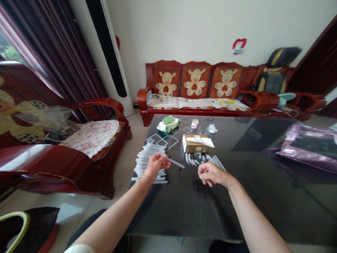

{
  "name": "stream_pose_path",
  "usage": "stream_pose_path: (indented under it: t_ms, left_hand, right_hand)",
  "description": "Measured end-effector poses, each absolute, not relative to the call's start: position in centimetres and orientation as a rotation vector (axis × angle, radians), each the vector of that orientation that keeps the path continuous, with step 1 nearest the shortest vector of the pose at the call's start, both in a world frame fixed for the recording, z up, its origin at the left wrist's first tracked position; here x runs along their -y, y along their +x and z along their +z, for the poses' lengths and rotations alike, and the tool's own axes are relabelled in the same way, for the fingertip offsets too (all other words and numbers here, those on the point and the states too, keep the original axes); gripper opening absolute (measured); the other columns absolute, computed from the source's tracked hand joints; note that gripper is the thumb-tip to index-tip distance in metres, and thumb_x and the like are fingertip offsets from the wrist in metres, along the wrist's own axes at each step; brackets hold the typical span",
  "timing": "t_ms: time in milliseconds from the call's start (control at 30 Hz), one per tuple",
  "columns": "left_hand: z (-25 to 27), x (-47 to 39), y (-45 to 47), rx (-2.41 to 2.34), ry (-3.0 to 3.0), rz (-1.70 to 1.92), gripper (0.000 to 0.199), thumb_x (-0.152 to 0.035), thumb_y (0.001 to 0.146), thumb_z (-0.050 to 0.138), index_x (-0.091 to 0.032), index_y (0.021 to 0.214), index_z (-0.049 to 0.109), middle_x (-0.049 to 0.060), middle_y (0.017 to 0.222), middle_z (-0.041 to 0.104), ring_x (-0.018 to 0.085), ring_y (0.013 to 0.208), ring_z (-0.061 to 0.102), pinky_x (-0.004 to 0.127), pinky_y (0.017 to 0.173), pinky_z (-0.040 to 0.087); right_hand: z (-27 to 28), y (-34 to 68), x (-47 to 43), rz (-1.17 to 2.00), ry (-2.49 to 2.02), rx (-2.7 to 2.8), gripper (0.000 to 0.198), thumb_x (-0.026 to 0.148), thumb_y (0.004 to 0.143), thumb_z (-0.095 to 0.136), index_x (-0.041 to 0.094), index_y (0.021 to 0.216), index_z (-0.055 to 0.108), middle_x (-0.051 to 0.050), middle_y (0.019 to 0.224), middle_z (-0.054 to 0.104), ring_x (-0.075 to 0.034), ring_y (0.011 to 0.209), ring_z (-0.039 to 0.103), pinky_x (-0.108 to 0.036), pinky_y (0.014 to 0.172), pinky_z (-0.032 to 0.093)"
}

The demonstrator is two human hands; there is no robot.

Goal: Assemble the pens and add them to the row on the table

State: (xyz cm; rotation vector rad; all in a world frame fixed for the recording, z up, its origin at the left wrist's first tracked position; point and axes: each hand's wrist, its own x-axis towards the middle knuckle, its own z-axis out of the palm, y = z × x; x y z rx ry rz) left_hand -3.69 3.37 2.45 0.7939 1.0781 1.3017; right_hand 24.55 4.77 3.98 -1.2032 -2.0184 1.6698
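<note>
My left hand pinches a slim translucent white pen barrel, which points right and slightly down over the dark table. Beneath and beside that hand lies a thick row of similar whitish pens, some with black ends. My right hand is closed, its fingers curled in front of a smaller spread of pen parts, clear and black. Whether anything sits inside those fingers is hidden. Right behind the small spread stands a gold tissue box with a white sheet across its top.
Farther back on the glossy black table are a green wipes pack, a small white tub and a crumpled tissue. A purple plastic package lies at right. Wooden seats stand left and behind.
</note>
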Motion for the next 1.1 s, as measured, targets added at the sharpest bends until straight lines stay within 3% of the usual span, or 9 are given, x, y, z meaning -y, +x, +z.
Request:
stream_pose_path:
  t_ms: [400,700,867,1100]
  left_hand:
    - [1.7,-1.8,-1.1,-1.031,0.818,1.109,0.026,-0.029,0.066,0.075,-0.01,0.078,0.062,0.006,0.064,0.065,0.012,0.057,0.062,0.022,0.055,0.053]
    - [0.9,-1.9,-1.5,-0.976,0.834,1.05,0.019,-0.02,0.068,0.074,-0.01,0.079,0.062,0.006,0.066,0.066,0.012,0.056,0.063,0.022,0.055,0.054]
    - [1.0,-2.6,-2.0,-0.882,0.57,1.137,0.005,-0.008,0.075,0.064,-0.009,0.08,0.062,0.007,0.066,0.067,0.01,0.057,0.063,0.018,0.057,0.054]
    - [1.2,-3.3,-2.5,-0.811,0.284,1.285,0.008,-0.002,0.079,0.056,-0.006,0.078,0.062,0.01,0.073,0.069,0.011,0.062,0.066,0.016,0.058,0.056]
  right_hand:
    - [3.0,22.5,-4.8,1.753,-1.059,1.73,0.019,0.014,0.064,0.059,0.011,0.082,0.059,-0.005,0.073,0.067,-0.016,0.059,0.065,-0.025,0.048,0.05]
    - [3.6,22.2,-4.7,1.704,-1.041,1.704,0.023,0.016,0.072,0.047,0.012,0.091,0.058,-0.008,0.082,0.068,-0.014,0.058,0.064,-0.025,0.05,0.049]
    - [4.1,25.3,-6.2,1.376,-1.246,1.57,0.026,0.029,0.073,0.056,0.012,0.093,0.06,-0.009,0.079,0.068,-0.013,0.054,0.061,-0.024,0.046,0.047]
    - [2.0,29.5,-7.7,0.875,-1.754,1.719,0.009,0.022,0.067,0.058,0.015,0.07,0.064,-0.002,0.053,0.062,-0.011,0.037,0.052,-0.021,0.034,0.036]
